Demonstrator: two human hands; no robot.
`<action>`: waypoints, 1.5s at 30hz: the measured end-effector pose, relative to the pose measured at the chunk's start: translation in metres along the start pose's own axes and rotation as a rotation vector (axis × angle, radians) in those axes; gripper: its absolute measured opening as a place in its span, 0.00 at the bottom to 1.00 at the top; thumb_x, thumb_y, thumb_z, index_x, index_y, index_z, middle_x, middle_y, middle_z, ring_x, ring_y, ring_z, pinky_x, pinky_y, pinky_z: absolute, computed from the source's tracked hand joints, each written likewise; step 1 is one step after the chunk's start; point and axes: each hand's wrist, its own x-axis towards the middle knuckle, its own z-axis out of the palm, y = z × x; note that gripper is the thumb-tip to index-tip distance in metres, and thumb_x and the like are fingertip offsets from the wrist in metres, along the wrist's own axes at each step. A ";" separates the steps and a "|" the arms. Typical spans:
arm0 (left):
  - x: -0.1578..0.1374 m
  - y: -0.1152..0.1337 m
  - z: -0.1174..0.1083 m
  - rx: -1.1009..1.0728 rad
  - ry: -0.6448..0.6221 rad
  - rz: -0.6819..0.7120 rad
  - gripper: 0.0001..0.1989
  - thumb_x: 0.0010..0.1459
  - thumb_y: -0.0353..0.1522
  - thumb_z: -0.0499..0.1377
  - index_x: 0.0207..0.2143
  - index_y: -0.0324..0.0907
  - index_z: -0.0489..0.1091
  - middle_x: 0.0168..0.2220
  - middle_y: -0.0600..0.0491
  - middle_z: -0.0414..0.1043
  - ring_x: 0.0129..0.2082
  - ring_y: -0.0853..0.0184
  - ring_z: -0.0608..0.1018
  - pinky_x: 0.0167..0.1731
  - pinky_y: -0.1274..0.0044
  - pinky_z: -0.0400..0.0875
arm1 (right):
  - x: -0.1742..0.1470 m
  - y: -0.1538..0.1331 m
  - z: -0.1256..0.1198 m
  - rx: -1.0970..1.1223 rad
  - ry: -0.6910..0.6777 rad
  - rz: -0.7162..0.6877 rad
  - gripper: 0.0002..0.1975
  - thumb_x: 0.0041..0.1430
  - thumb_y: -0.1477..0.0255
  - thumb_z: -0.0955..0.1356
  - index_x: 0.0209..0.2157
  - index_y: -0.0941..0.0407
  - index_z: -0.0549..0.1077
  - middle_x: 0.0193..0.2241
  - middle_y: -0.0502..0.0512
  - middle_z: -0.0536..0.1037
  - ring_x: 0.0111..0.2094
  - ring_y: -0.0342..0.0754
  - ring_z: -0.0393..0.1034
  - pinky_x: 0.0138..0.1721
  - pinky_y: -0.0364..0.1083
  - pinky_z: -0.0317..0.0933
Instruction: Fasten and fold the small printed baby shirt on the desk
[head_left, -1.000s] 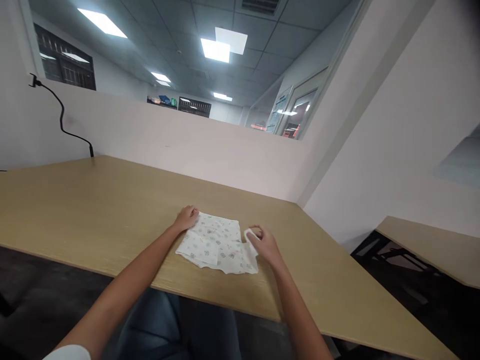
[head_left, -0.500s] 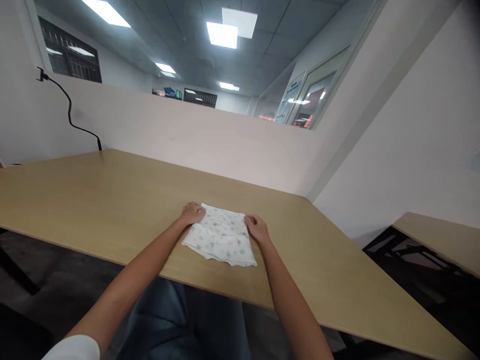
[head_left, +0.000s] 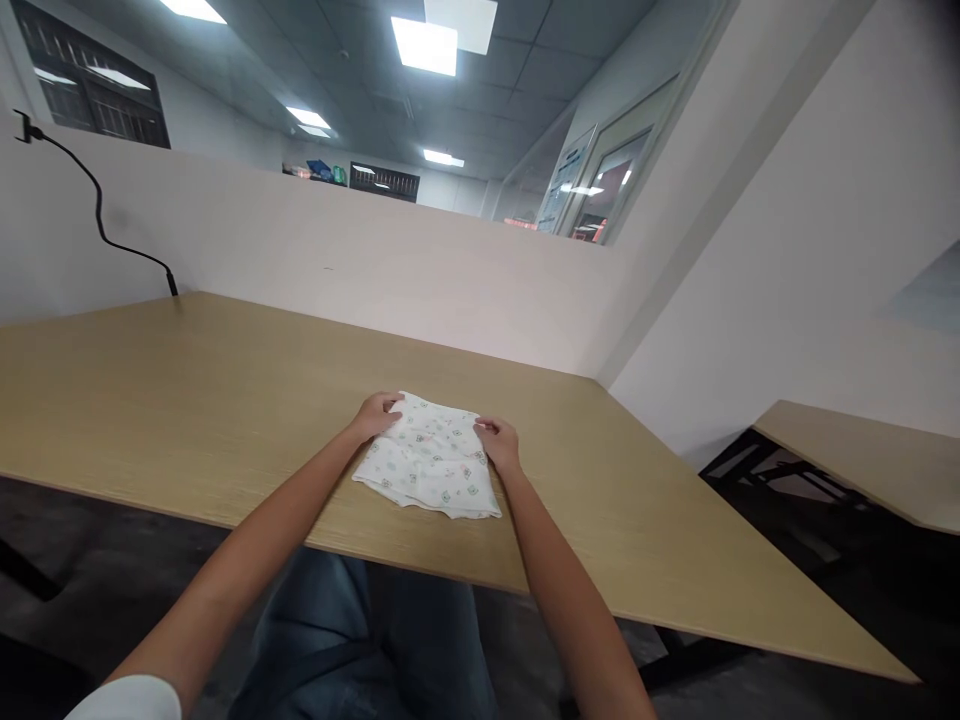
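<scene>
Right hand point(head_left: 501, 442) has moved up, from the loose flap it was lifting a second ago to the far right corner of the patterned cloth point(head_left: 431, 455), and that flap no longer juts out on the right! Left hand point(head_left: 373, 415) is holding its spot at the far left corner.

Biggest first: the pale wooden table point(head_left: 262, 390) sweeps right across the frame, with the whitish wall point(head_left: 420, 280) behind it and a wide window above, ceiling lights point(head_left: 424, 46) glowing through. Out at the right edge of the frame, a second table point(head_left: 862, 445). Blue trousers point(head_left: 322, 640) show at bottom centre, a white sleeve point(head_left: 131, 700) at lower left, and a thin black flexible stand point(head_left: 97, 205) curves at upper left.

Now the cloth: it lies on the table just below mid-frame, wider at its near edge, which is a little wavy, and it sits between the two hands. Left fingers point(head_left: 391, 398) lie over its far left corner, thumb slightly parted from them; whether they pinch it, I cannot tell. Right fingers point(head_left: 486, 424) are bent, tips close together and touching the far right corner; again, a firm grip can't be made out. Smallest of all, little greenish and pinkish prints dot the white fabric.
</scene>
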 end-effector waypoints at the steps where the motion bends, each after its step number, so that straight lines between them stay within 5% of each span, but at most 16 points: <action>1: 0.000 0.001 0.000 -0.054 0.001 -0.053 0.29 0.48 0.31 0.67 0.54 0.38 0.75 0.55 0.42 0.76 0.51 0.57 0.80 0.51 0.70 0.75 | 0.000 0.000 0.001 0.082 0.007 0.030 0.18 0.45 0.62 0.70 0.37 0.57 0.78 0.35 0.59 0.82 0.37 0.53 0.77 0.39 0.49 0.70; 6: -0.001 0.003 -0.006 -0.324 -0.025 -0.288 0.40 0.43 0.27 0.72 0.61 0.36 0.67 0.55 0.36 0.75 0.47 0.60 0.81 0.42 0.75 0.77 | -0.003 -0.004 0.001 0.539 -0.018 0.237 0.31 0.35 0.68 0.77 0.45 0.55 0.70 0.35 0.56 0.82 0.35 0.52 0.77 0.36 0.49 0.72; 13: -0.001 0.003 -0.009 -0.357 -0.071 -0.388 0.39 0.41 0.28 0.73 0.57 0.36 0.67 0.53 0.36 0.77 0.46 0.56 0.82 0.39 0.74 0.77 | -0.003 -0.006 -0.003 0.597 -0.104 0.388 0.33 0.37 0.72 0.78 0.48 0.54 0.69 0.30 0.53 0.81 0.31 0.52 0.77 0.33 0.50 0.72; 21: -0.008 0.029 -0.015 -0.520 -0.096 -0.239 0.44 0.43 0.25 0.67 0.65 0.38 0.60 0.54 0.39 0.77 0.48 0.57 0.81 0.43 0.71 0.78 | -0.009 -0.030 -0.013 0.700 -0.242 0.249 0.31 0.39 0.71 0.75 0.50 0.53 0.71 0.37 0.54 0.81 0.39 0.52 0.77 0.41 0.50 0.72; 26: -0.020 0.056 -0.041 -0.688 -0.418 0.015 0.33 0.56 0.42 0.63 0.62 0.37 0.68 0.49 0.40 0.78 0.52 0.52 0.79 0.53 0.64 0.73 | -0.018 -0.051 -0.048 0.822 -0.468 0.060 0.26 0.48 0.60 0.71 0.51 0.50 0.73 0.45 0.56 0.79 0.48 0.55 0.73 0.51 0.55 0.68; 29: -0.022 0.059 -0.051 -0.714 -0.390 0.040 0.35 0.62 0.53 0.52 0.58 0.35 0.71 0.45 0.38 0.78 0.51 0.51 0.78 0.51 0.62 0.73 | -0.020 -0.054 -0.061 0.822 -0.497 0.053 0.24 0.53 0.51 0.67 0.45 0.51 0.76 0.40 0.59 0.78 0.46 0.57 0.72 0.51 0.58 0.66; 32: -0.021 0.058 -0.053 -0.642 -0.360 0.039 0.36 0.64 0.55 0.48 0.56 0.36 0.73 0.43 0.38 0.77 0.49 0.53 0.78 0.50 0.63 0.73 | -0.018 -0.053 -0.064 0.734 -0.498 0.081 0.23 0.55 0.50 0.67 0.43 0.52 0.78 0.39 0.59 0.78 0.46 0.56 0.72 0.49 0.56 0.67; 35: -0.018 0.056 -0.051 -0.442 -0.424 -0.004 0.31 0.62 0.52 0.56 0.52 0.37 0.77 0.43 0.40 0.78 0.46 0.56 0.79 0.47 0.67 0.73 | -0.016 -0.053 -0.062 0.661 -0.557 0.116 0.21 0.55 0.54 0.71 0.43 0.53 0.79 0.38 0.57 0.79 0.42 0.51 0.72 0.45 0.50 0.66; 39: -0.017 0.049 -0.044 -0.100 -0.556 -0.053 0.26 0.49 0.48 0.71 0.44 0.39 0.81 0.39 0.45 0.80 0.40 0.60 0.79 0.39 0.74 0.71 | -0.019 -0.054 -0.056 0.419 -0.680 0.089 0.21 0.53 0.56 0.75 0.43 0.56 0.81 0.37 0.56 0.80 0.36 0.46 0.71 0.38 0.44 0.63; 45: -0.019 0.039 -0.036 0.159 -0.661 -0.055 0.33 0.30 0.44 0.78 0.42 0.42 0.80 0.28 0.56 0.75 0.28 0.68 0.75 0.27 0.79 0.64 | -0.026 -0.057 -0.050 0.033 -0.755 -0.035 0.19 0.49 0.56 0.76 0.34 0.58 0.83 0.33 0.56 0.82 0.33 0.49 0.72 0.35 0.45 0.62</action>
